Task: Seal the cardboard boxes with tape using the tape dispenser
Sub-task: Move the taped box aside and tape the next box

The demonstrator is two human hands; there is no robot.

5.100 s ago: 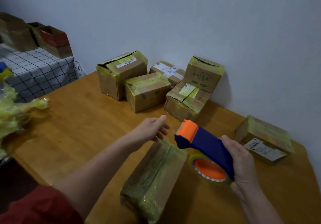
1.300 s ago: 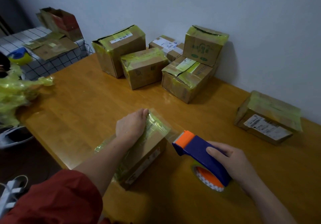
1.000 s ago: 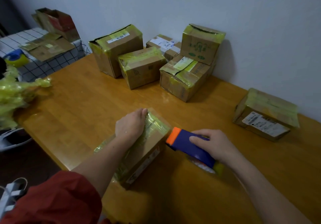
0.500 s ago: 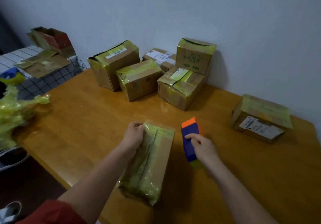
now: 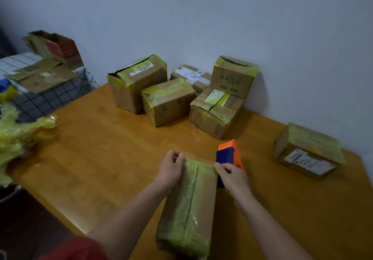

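- A crumpled heap of used yellow-green tape (image 5: 14, 136) lies at the left edge of the honey-coloured wooden table (image 5: 96, 159), well apart from the work.
- A cluster of brown taped cardboard boxes (image 5: 167, 100) stands at the back against the wall.
- The left hand (image 5: 171, 168) is at the far left corner of the long brown cardboard box banded in yellow-green tape (image 5: 191, 205). Its fingers are curled in, with thumb and forefinger meeting at the box's edge, pinching that corner.
- This box lies lengthwise on the near part of the table between the forearms, its taped centre seam facing up.
- The right hand (image 5: 232, 176) mirrors the left at the far right corner, thumb tip on the box and fingers curled. I cannot tell whether it also touches the dispenser.
- The blue-and-orange plastic tape dispenser (image 5: 229, 155) stands on the table just beyond that hand.
- A lone flat taped box with a white label (image 5: 306, 150) sits far right.
- The step looks like repositioning the box rather than laying tape. The next move likely calls for turning an untaped face up, then picking up the dispenser.
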